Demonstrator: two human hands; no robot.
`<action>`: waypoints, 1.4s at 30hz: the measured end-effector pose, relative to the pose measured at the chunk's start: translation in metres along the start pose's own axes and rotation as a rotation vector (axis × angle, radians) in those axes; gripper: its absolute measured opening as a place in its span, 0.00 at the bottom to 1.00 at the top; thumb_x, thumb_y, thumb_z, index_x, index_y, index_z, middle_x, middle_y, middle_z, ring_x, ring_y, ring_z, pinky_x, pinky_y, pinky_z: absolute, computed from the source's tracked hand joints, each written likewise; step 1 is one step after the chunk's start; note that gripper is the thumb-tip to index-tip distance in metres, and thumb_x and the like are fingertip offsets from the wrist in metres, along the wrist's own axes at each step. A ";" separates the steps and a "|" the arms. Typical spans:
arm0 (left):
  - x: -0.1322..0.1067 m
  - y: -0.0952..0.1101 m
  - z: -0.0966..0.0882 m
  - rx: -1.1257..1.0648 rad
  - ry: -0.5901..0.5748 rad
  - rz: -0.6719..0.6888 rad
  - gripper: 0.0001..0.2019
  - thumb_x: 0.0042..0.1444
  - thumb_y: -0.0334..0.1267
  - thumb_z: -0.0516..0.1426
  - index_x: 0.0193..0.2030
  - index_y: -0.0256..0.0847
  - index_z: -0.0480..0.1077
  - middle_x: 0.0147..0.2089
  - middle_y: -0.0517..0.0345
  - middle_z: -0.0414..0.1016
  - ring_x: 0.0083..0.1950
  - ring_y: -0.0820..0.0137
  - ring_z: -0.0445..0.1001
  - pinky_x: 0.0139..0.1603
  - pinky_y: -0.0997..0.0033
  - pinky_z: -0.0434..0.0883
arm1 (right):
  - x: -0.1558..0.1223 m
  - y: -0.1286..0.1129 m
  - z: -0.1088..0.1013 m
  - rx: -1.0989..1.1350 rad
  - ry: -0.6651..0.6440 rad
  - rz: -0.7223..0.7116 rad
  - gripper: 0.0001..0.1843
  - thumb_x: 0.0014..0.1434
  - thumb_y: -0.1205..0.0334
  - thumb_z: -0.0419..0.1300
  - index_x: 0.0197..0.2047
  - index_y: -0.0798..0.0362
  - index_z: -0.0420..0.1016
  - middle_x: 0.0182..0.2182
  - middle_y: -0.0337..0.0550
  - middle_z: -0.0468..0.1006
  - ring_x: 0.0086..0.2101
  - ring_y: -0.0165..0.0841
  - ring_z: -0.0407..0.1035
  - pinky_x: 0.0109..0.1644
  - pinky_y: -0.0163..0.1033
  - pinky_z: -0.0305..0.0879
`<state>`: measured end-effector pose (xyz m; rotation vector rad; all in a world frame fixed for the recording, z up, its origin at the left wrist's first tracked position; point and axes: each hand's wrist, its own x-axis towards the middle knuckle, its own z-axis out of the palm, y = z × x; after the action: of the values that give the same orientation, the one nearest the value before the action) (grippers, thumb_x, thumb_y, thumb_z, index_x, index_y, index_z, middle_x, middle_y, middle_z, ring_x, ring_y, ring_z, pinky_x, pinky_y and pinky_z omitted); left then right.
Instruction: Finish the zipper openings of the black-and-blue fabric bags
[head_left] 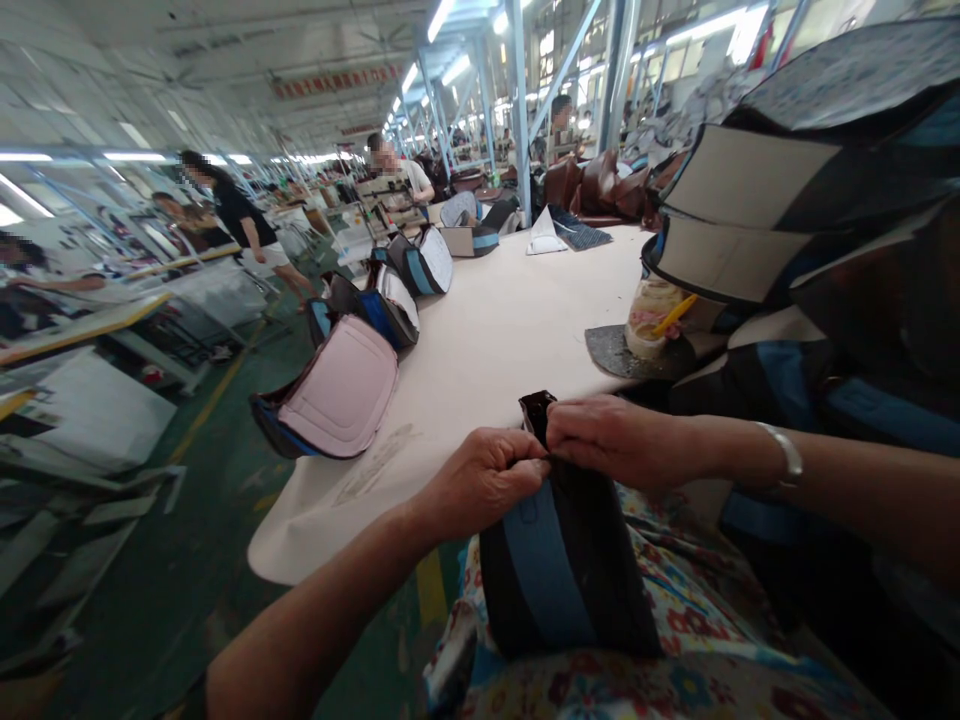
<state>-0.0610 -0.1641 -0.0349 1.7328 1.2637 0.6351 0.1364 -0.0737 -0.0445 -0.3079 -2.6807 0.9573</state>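
A black fabric bag piece (615, 560) with a blue stripe rests upright on my lap, over flowered cloth (697, 610). My left hand (487, 475) pinches its upper edge between thumb and fingers. Close beside it, my right hand (607, 435) is closed on the same edge, with a bracelet on that wrist. A dark folded flap (538, 408) of the piece sticks up just beyond the fingers. What lies inside the two pinches is hidden.
A pale table (517, 320) stretches ahead, with several bag pieces (341, 385) along its left side. A glue-smeared jar (651, 318) with a yellow-handled tool (675, 315) stands on a dark pad (604, 350). Bag panels (757, 180) pile up at right. Other people work beyond.
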 end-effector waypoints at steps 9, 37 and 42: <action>0.001 0.000 0.003 0.183 0.060 0.041 0.11 0.56 0.32 0.51 0.23 0.38 0.63 0.23 0.65 0.57 0.27 0.76 0.58 0.28 0.74 0.54 | -0.002 0.010 0.004 0.522 -0.032 0.209 0.20 0.66 0.47 0.54 0.39 0.58 0.70 0.29 0.36 0.63 0.29 0.26 0.55 0.30 0.31 0.55; -0.002 0.010 0.002 0.132 -0.110 0.138 0.14 0.63 0.40 0.54 0.29 0.34 0.69 0.27 0.64 0.62 0.30 0.76 0.60 0.32 0.75 0.58 | -0.020 -0.006 -0.005 0.151 -0.057 -0.001 0.15 0.71 0.57 0.49 0.38 0.56 0.70 0.32 0.40 0.70 0.33 0.27 0.63 0.38 0.32 0.60; 0.001 -0.002 0.000 0.035 -0.119 0.086 0.17 0.62 0.45 0.56 0.27 0.35 0.67 0.24 0.66 0.57 0.27 0.77 0.56 0.28 0.75 0.55 | -0.014 -0.007 0.002 0.024 0.014 -0.168 0.14 0.68 0.64 0.52 0.29 0.57 0.65 0.28 0.38 0.64 0.29 0.25 0.56 0.34 0.32 0.53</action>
<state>-0.0614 -0.1633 -0.0366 1.8338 1.1293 0.5528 0.1482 -0.0837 -0.0440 -0.0817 -2.6308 0.9319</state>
